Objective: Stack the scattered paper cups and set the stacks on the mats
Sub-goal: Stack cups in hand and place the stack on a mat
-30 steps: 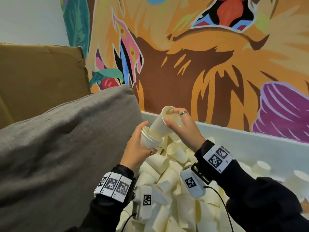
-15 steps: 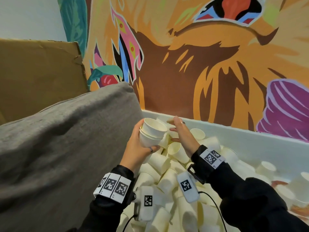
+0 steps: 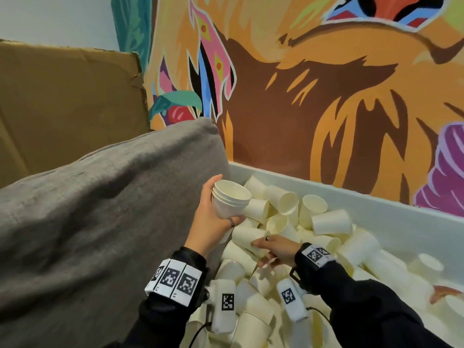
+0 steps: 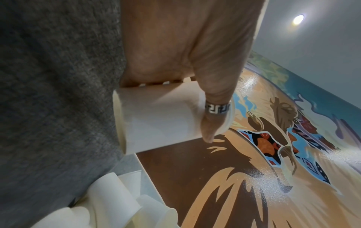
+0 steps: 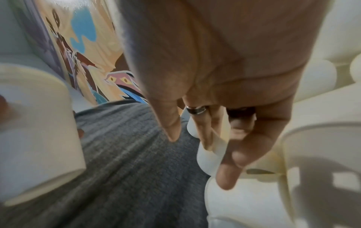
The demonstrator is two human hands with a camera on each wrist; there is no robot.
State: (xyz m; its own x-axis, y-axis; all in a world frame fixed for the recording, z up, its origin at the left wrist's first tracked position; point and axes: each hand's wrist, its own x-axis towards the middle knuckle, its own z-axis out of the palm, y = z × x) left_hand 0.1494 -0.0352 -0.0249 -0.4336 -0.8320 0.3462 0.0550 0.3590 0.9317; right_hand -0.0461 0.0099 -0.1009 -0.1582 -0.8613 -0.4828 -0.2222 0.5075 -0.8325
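My left hand (image 3: 223, 207) grips a short stack of nested white paper cups (image 3: 232, 197), mouth up, above the left end of a white bin (image 3: 391, 217). In the left wrist view the thumb and fingers wrap the stack (image 4: 162, 117). Several loose cups (image 3: 331, 222) lie heaped in the bin. My right hand (image 3: 258, 253) is low in the heap just below the stack. Its fingers (image 5: 199, 131) are stretched out and touch a cup lying on its side (image 3: 247, 236), while the thumb stands apart. No mat is in view.
A large grey cushion (image 3: 100, 222) presses against the bin's left side, right beside my left hand. Brown cardboard (image 3: 67, 101) stands behind it. A painted mural wall (image 3: 326, 96) rises directly behind the bin.
The right hand pushed its cup into the left hand's stack, let go and dropped down into the heap. The left hand kept the stack almost still.
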